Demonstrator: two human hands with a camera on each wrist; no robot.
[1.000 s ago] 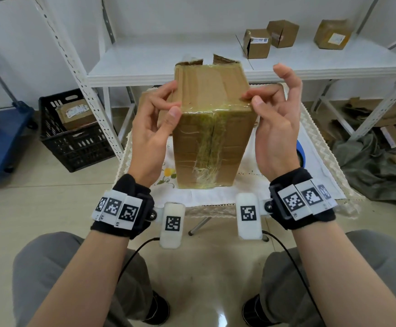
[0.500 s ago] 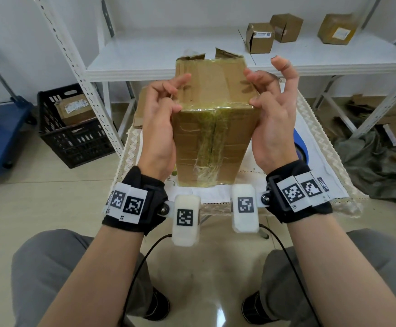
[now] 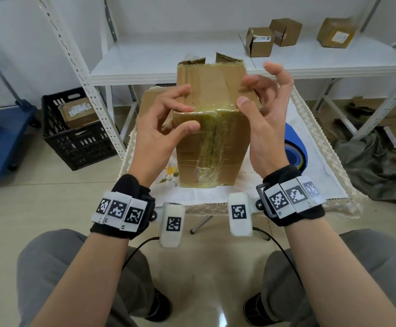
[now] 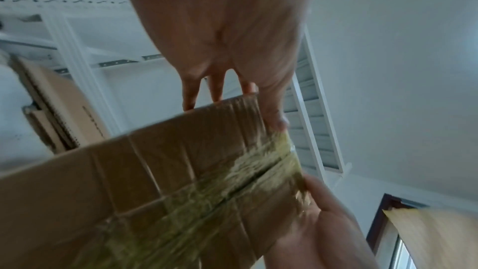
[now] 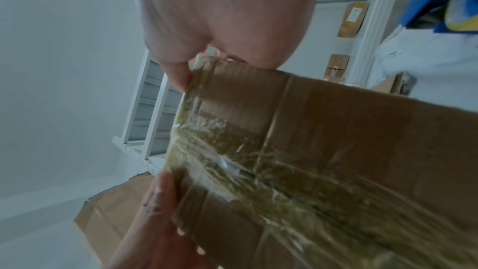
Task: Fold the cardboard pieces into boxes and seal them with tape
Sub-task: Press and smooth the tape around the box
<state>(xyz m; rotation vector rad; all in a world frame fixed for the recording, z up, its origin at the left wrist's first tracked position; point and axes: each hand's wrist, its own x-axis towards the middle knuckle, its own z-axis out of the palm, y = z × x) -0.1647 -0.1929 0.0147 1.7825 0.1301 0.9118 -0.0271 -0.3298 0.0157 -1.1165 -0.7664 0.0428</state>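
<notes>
box [image 3: 212, 128] upright | between left hand [image 3: 161, 128], right hand [image 3: 266, 114]

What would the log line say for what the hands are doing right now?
step: pressing tape | left hand: holds box | right hand: thumb on taped edge | tape roll: on table | far-end flaps: open

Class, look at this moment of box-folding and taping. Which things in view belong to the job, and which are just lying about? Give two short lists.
Job:
box, held by both hands
tape over its seam
left hand
right hand
blue tape roll on the table

Lying about:
three small boxes on the shelf
black crate with a parcel
blue cart
cardboard scraps on the floor
</notes>
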